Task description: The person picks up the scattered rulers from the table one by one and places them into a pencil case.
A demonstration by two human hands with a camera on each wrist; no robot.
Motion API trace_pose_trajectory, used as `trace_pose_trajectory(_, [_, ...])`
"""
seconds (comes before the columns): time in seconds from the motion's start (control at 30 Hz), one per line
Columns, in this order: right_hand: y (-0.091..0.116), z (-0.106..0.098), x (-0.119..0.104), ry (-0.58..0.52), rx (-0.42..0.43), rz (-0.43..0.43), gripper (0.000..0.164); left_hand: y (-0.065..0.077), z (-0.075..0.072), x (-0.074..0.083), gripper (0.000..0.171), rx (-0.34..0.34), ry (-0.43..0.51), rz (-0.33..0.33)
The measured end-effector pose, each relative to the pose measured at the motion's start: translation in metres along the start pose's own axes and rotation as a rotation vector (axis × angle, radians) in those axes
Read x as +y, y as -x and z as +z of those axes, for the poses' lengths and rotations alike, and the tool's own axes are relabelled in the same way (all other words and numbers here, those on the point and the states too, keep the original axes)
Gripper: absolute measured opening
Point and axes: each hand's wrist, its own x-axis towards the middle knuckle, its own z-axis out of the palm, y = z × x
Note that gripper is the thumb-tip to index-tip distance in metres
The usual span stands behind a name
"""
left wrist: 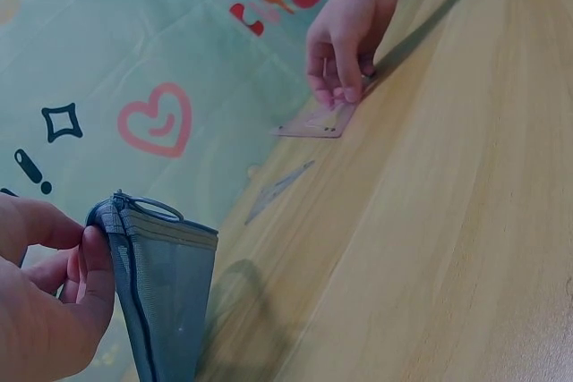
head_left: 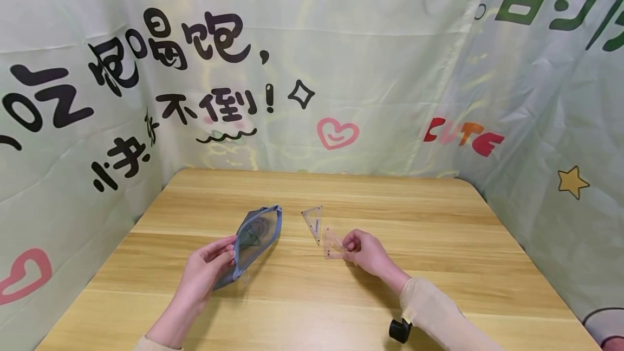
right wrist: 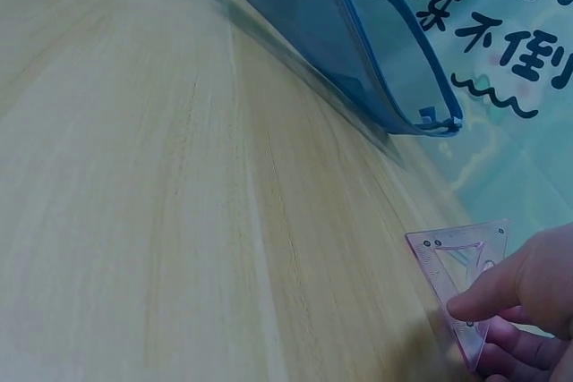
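Note:
My left hand (head_left: 207,264) pinches the rim of a blue mesh zip pouch (head_left: 258,253), whose mouth is unzipped and gaping. Through the mesh a rounded, clear piece (head_left: 258,229), perhaps a protractor, shows faintly inside. To the right, my right hand (head_left: 368,253) pinches a clear pinkish set square (right wrist: 466,235) by one side, thumb on its face. In the head view it lies at or just above the tabletop. Another clear triangular set square (head_left: 318,226) lies on the table between the pouch and the right hand.
Both hands work over a light wooden table (head_left: 439,215). Printed fabric (head_left: 380,80) hangs behind it and along its sides. A small black object (head_left: 400,330) sits beside the right sleeve near the front.

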Motion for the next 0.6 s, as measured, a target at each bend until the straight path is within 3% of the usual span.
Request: trace_pose_trajectory(0.6, [-0.0006, -0.0032, -0.0019, 0.011, 0.021, -0.033, 0.012, -0.0001, -0.0014, -0.0015, 0.046, -0.01, -0.004, -0.001])
